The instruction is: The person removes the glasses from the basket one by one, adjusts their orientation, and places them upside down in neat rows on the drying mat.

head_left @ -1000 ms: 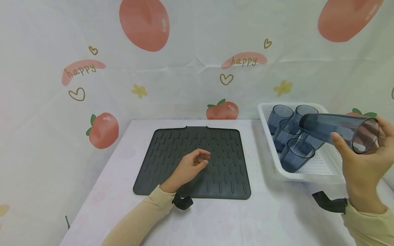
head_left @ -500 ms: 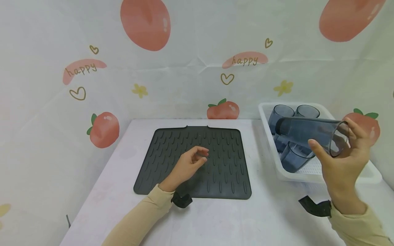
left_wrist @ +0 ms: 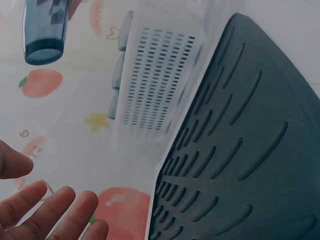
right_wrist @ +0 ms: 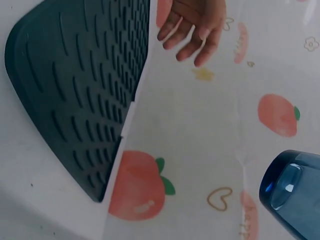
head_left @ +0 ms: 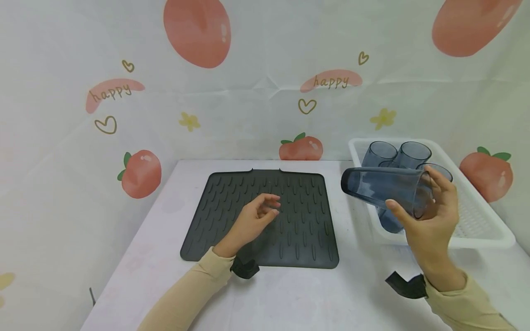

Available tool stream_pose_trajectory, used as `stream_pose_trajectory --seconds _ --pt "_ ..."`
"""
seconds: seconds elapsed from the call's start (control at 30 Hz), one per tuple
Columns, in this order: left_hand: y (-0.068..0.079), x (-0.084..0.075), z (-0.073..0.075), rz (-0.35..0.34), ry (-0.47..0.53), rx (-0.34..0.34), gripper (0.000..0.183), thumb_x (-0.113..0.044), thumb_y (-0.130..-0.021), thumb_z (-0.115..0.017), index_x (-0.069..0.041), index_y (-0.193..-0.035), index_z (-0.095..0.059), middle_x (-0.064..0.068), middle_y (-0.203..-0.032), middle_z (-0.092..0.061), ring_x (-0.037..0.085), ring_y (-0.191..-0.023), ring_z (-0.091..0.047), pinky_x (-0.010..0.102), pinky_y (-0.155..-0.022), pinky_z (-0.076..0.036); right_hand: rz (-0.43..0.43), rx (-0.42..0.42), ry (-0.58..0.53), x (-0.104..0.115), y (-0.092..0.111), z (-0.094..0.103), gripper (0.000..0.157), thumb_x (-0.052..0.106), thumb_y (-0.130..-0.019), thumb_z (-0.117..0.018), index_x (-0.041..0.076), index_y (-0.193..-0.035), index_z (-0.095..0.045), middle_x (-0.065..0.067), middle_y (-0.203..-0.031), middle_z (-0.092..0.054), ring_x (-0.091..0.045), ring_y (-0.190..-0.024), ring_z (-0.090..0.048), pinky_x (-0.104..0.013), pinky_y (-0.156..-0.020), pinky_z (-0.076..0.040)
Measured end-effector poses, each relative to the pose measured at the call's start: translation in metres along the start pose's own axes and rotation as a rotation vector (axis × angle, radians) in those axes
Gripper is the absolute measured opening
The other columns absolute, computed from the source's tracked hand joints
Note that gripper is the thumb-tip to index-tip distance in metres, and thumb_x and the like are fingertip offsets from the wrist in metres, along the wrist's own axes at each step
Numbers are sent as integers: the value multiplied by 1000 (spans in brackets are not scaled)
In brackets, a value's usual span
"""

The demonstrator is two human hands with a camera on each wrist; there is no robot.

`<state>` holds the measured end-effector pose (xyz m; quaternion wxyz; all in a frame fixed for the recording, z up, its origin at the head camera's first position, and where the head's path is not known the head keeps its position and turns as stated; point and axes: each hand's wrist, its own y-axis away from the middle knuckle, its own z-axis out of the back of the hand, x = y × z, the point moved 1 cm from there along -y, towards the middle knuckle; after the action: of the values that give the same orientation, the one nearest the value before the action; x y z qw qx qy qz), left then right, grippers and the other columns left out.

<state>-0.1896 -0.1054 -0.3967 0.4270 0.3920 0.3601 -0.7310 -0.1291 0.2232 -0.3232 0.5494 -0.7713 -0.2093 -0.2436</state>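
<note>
A tall blue-tinted drinking glass (head_left: 378, 186) lies nearly level in the air, its thick base pointing left. My right hand (head_left: 432, 225) grips it near the rim, in front of the white basket (head_left: 488, 225). That base also shows in the right wrist view, where the glass (right_wrist: 295, 190) enters at the lower right. Over the dark ribbed mat (head_left: 306, 230) my left hand (head_left: 254, 218) hovers with relaxed, slightly bent fingers and nothing in them. In the left wrist view those fingers (left_wrist: 65, 210) spread loosely.
Several similar glasses (head_left: 414, 154) stand in the perforated basket at the right, partly hidden by the held one. The mat lies flat on a white table (head_left: 290, 299). Behind the table hangs a printed cloth (head_left: 248, 115).
My right hand has carried the glass leftward and slightly down, from over the basket's right side to its left edge. The left hand has stayed almost still.
</note>
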Motion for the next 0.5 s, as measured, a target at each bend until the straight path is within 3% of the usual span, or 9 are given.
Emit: stream_pose_trajectory --seconds 0.27,0.5 --pt "1 -6 0 -17 16 11 36 -17 -98 -59 -15 -133 -52 13 -124 -61 19 -103 -65 27 -78 -52 -51 88 83 -9 16 -10 78 -24 -67 -69 -9 -138 -41 -11 -123 -54 -18 -104 -58 -15 -84 -53" --pt "4 -15 1 -47 28 39 38 -21 -98 -59 -18 -135 -50 11 -126 -60 18 -105 -65 29 -81 -53 -112 142 85 -11 30 -18 84 -30 -63 -65 -8 -140 -38 -10 -127 -52 -18 -108 -57 -15 -84 -53"
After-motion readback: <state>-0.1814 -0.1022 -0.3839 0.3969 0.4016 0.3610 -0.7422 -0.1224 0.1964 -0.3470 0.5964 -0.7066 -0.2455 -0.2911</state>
